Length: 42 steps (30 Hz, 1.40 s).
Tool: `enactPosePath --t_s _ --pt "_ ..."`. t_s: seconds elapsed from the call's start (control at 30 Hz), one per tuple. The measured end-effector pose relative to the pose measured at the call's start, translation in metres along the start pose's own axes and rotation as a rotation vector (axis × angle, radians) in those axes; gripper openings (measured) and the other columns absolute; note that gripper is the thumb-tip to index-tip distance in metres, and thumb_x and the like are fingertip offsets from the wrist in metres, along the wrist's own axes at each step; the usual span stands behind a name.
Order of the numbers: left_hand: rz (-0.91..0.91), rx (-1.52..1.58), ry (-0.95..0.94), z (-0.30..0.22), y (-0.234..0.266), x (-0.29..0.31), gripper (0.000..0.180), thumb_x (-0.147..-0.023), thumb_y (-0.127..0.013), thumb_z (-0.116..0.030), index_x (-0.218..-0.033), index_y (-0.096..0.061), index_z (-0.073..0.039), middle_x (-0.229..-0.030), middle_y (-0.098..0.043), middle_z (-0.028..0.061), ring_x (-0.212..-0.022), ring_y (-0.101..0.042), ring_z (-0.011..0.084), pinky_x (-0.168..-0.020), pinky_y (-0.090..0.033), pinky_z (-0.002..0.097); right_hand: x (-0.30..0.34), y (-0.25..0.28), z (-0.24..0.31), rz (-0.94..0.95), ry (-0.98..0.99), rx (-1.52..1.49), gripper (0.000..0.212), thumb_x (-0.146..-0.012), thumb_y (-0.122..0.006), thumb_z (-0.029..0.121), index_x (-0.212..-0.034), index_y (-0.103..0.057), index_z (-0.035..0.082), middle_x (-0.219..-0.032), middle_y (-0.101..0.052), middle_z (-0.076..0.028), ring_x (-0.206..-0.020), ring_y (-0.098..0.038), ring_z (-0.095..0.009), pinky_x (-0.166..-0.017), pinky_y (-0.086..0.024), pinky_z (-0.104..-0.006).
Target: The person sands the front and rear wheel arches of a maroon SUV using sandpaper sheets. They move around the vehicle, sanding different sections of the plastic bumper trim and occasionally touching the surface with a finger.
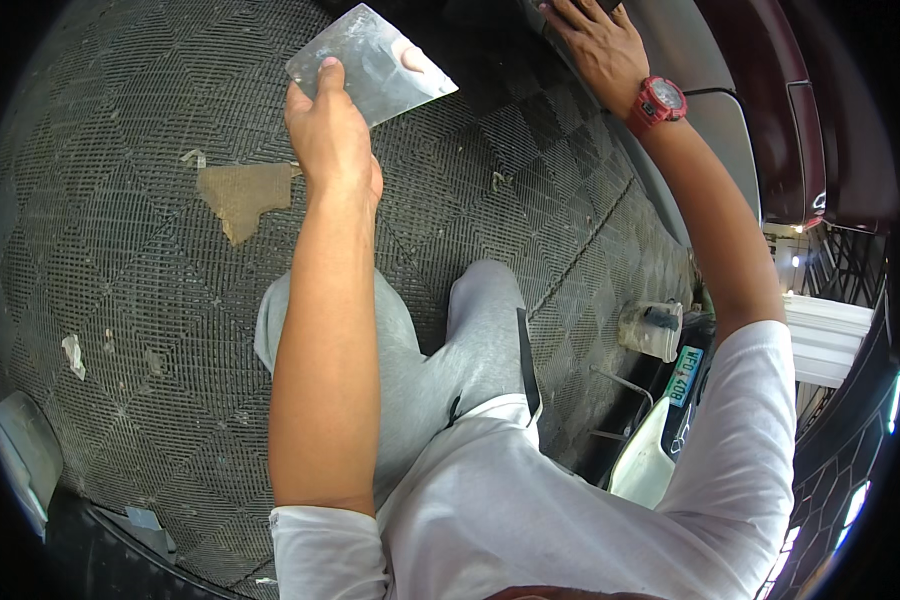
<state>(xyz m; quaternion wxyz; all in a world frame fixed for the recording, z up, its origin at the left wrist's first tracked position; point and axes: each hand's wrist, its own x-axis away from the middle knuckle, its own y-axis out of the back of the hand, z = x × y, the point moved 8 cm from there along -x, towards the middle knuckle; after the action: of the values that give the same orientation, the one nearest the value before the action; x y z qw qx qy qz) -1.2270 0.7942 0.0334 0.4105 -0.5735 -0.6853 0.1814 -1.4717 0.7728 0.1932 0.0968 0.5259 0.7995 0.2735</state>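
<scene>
My left hand (332, 135) holds a flat, smudged, four-sided plate (375, 65) with a shiny grey surface, thumb on top and fingers beneath. I cannot tell whether it is metal or glass. Up at the top edge, my right hand (605, 55), with a red watch (662, 98) on its wrist, is closed on a dark object (606, 5). Most of that object lies outside the picture, so its kind is unclear. The hand is beside a grey vehicle body panel (675, 45); whether it touches the panel does not show.
Ridged dark floor tiles (140, 270) spread below, with a torn brown cardboard piece (245, 200) and paper scraps (74, 356). To the right are a dark red vehicle (770, 80), a clear plastic container (650, 332) and a number plate (685, 377).
</scene>
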Motion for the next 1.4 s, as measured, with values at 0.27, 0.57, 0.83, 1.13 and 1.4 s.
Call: enactPosePath --t_s 0.27,0.57,0.83,1.13,1.4 --pt "0.0 0.008 0.013 0.002 0.004 -0.005 0.048 -0.11 -0.049 -0.022 -0.149 -0.042 0.005 -0.144 -0.053 0.0218 -0.135 -0.054 0.0281 -0.118 -0.039 0.0411 0.027 -0.024 0.002 0.05 0.009 -0.059 0.058 -0.093 -0.058 0.019 -0.151 -0.052 0.019 -0.166 -0.037 -0.003 -0.161 -0.019 -0.027 -0.12 -0.037 -0.0591" --pt "0.01 -0.01 0.015 0.002 0.002 -0.003 0.052 -0.11 -0.05 -0.022 -0.152 -0.038 0.006 -0.147 -0.051 0.0233 -0.138 -0.053 0.03 -0.12 -0.037 0.043 0.03 -0.01 0.005 0.115 -0.048 -0.101 0.064 -0.091 -0.059 0.021 -0.154 -0.048 0.016 -0.166 -0.036 -0.007 -0.161 -0.017 -0.03 -0.121 -0.034 -0.0615" --pt "0.047 -0.006 0.073 0.002 0.003 -0.006 0.049 -0.109 -0.054 -0.022 -0.152 -0.043 -0.001 -0.148 -0.055 0.0187 -0.139 -0.053 0.0297 -0.12 -0.037 0.0449 0.066 0.061 0.049 -0.175 -0.289 -0.688 0.058 -0.094 -0.057 0.002 -0.147 -0.06 0.028 -0.149 -0.058 -0.007 -0.145 -0.047 -0.032 -0.113 -0.04 -0.0562" --pt "0.397 -0.546 0.371 0.035 -0.04 0.027 0.053 -0.106 -0.063 -0.025 -0.15 -0.049 0.001 -0.141 -0.063 0.0151 -0.129 -0.06 0.0225 -0.114 -0.042 0.0367 0.234 -0.026 0.138 -0.332 -1.664 -2.567 0.026 -0.106 -0.057 0.015 -0.129 -0.062 0.003 -0.122 -0.068 -0.004 -0.114 -0.062 -0.016 -0.108 -0.046 -0.0343" --pt "0.975 -0.712 0.605 0.097 -0.073 0.08 0.057 -0.102 -0.07 -0.029 -0.146 -0.055 0.002 -0.135 -0.066 0.0121 -0.122 -0.063 0.0207 -0.109 -0.046 0.0339 0.257 -0.011 0.163 -0.174 -1.202 -2.869 0.037 -0.093 -0.077 0.002 -0.125 -0.06 0.004 -0.117 -0.072 -0.004 -0.105 -0.07 -0.013 -0.101 -0.054 -0.0293"
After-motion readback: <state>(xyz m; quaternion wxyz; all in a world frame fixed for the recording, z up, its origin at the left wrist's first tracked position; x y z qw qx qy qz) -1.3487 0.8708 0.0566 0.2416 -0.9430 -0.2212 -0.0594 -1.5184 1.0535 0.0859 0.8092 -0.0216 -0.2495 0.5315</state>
